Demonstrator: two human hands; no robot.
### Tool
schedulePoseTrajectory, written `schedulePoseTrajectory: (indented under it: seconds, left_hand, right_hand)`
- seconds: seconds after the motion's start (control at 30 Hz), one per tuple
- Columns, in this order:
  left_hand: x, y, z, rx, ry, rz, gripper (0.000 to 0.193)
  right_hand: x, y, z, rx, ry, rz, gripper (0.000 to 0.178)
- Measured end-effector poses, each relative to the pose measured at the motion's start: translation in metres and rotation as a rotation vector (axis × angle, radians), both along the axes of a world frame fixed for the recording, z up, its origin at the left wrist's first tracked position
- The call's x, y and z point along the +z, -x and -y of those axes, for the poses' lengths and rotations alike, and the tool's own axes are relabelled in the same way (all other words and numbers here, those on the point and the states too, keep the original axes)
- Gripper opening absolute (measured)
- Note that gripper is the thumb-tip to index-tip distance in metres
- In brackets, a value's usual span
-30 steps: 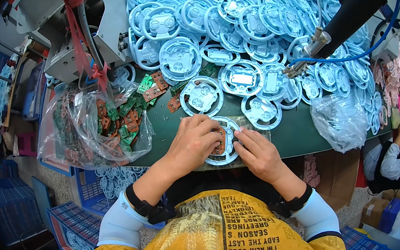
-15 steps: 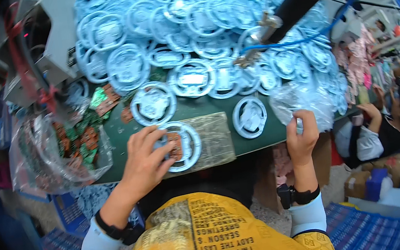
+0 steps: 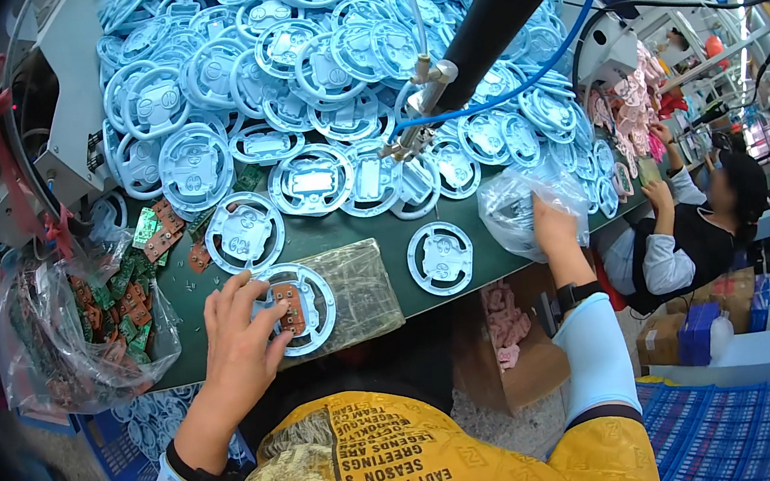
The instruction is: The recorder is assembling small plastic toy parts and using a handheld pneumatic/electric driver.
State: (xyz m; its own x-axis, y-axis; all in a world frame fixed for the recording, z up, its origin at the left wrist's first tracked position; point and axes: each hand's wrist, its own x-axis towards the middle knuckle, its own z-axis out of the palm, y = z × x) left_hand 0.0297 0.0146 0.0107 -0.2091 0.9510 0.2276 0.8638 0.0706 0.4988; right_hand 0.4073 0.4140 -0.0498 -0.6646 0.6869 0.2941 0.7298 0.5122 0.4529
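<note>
A light-blue plastic wheel-shaped part (image 3: 323, 298) lies on a worn, tape-covered block (image 3: 359, 287). A brown circuit board (image 3: 290, 310) sits in its middle. My left hand (image 3: 240, 330) rests at the left side of this part, fingers spread and curved, thumb and fingertips close to the board. My right hand (image 3: 554, 227) reaches into a clear plastic bag (image 3: 508, 211) at the right of the table; its fingertips are hidden in the bag, whose contents are blurred. Between the hands another blue wheel-shaped part (image 3: 440, 259) lies on the green table top.
A large heap of blue wheel-shaped parts (image 3: 316, 66) fills the back. Over it hangs a black tool (image 3: 510, 9) with a metal tip and blue hose. A bag of green and brown circuit boards (image 3: 92, 320) stands left. A person (image 3: 682, 233) sits at the right.
My right hand has moved from beside the bag into it. My left fingers have drawn back slightly from the board. The whole view has shifted, so the table sits further left.
</note>
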Motion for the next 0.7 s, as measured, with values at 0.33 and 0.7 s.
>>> schedulePoseTrajectory:
  seconds: [0.33,0.7]
  left_hand:
    - [-0.001,0.002,0.002,0.011,-0.005,0.011,0.048]
    - [0.000,0.003,0.000,-0.009,0.010,0.021,0.046]
  right_hand:
    - [0.015,-0.009,-0.017,0.067,0.127,0.003,0.023]
    - [0.047,0.156,0.136,0.407,0.388,-0.138,0.012]
